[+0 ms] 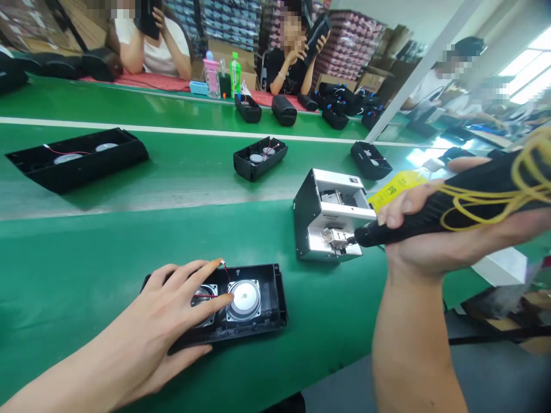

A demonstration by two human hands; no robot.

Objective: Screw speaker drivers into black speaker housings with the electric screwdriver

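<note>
My left hand lies over a black speaker housing, its fingers stretched and spread. The thumb is along the near side, and one fingertip is beside a small white connector on a red wire. Inside the housing, one round silver speaker shows fully; a second is partly under my fingers. My right hand is closed around a black electric screwdriver with a yellow cord looped over it. The screwdriver's tip is at the front outlet of a silver and black screw feeder.
Beyond are more open speaker housings: one at left, one at centre, one near the post. A yellow bottle lies behind the screwdriver. Across the green bench, two people hold black housings. A white box is at right.
</note>
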